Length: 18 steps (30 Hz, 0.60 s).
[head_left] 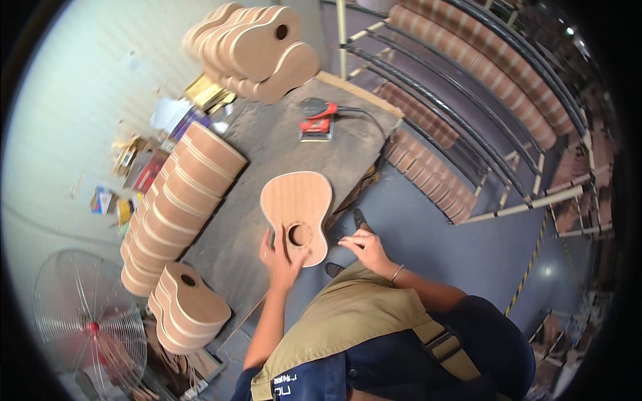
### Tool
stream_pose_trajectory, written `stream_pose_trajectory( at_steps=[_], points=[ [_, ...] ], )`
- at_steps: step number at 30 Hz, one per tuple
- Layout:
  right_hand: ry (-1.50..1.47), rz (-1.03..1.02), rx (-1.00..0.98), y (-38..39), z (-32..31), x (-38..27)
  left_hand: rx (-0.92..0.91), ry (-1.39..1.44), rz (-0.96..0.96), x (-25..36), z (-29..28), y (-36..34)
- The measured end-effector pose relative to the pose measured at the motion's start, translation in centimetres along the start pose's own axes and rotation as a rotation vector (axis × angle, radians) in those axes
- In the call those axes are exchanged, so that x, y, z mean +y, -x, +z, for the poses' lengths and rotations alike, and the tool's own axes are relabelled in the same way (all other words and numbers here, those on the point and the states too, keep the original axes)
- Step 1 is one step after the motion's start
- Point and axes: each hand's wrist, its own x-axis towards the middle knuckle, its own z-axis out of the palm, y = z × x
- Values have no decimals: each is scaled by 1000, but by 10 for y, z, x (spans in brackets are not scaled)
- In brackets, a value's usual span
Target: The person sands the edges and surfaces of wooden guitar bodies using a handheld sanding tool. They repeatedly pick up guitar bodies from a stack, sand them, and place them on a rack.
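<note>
Standing far left is a fan (94, 327) with a round wire cage and red hub. Next come the stacked guitar bodies (180, 207), bare light-brown wood with pale banding, ranged along the wall side of the dark, dusty, scuffed surface (267, 144). The left hand (282, 262) has its fingers spread apart on the smooth, waisted face of a single guitar body (294, 195), near the round sound hole (295, 234); this body lies at the surface's right edge. Beyond it sits a red and black sander (321, 120). The right hand (366, 250) hovers just off the body, fingertips together; I can't tell whether they pinch anything. Grey-blue floor (428, 260) stretches alongside, up to a tubular rack (562, 196) blocking the right, loaded with striped brown pieces (481, 67).
</note>
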Motion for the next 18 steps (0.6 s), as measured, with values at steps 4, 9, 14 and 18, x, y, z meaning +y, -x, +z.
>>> stream_pose_trajectory(
  at_steps=[4, 9, 14, 18],
  points=[
    [86, 214, 45, 9, -43, 30, -114, -186, 358, -2, 0, 38],
    [-14, 315, 56, 9, -53, 32, 56, -357, 550, -22, 21, 12],
    [60, 294, 104, -16, -58, 41, 96, 153, 226, 54, -84, -44],
    [116, 226, 136, -48, -64, 62, 215, 903, -213, 35, -130, -100]
  ],
)
